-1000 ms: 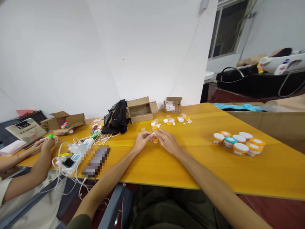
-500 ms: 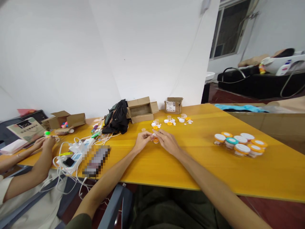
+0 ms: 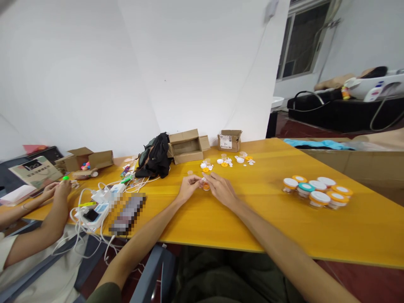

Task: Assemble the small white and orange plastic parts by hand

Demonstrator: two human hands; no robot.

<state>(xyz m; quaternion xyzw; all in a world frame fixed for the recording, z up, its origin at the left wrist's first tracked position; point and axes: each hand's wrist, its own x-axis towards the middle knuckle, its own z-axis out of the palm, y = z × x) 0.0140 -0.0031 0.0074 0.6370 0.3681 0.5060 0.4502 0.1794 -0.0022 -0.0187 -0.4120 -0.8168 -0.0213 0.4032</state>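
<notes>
Both my hands meet over the middle of the yellow table (image 3: pixel 252 227). The fingers of my left hand (image 3: pixel 188 188) are closed on a small white piece (image 3: pixel 203 180). My right hand (image 3: pixel 222 189) touches the same piece with its fingertips. Just beneath the fingers, an orange ring-shaped part (image 3: pixel 206 187) lies on the table. Small white parts (image 3: pixel 220 161), orange rings (image 3: pixel 224 164) and clear cups (image 3: pixel 243 154) are spread in little groups beyond my hands. To the right stand several clear jars with orange, white and teal lids (image 3: pixel 320 197).
Open cardboard boxes (image 3: pixel 186 147) and a black backpack (image 3: pixel 154 155) stand at the back. A phone (image 3: pixel 128 213), power strips (image 3: pixel 102 208) and white cables lie left. Farther left, another person's hands (image 3: pixel 55 191) hold a small green-topped item (image 3: pixel 65 178).
My hands have barely moved and still meet at the small white piece. The other person's hands and the green-topped item have shifted slightly.
</notes>
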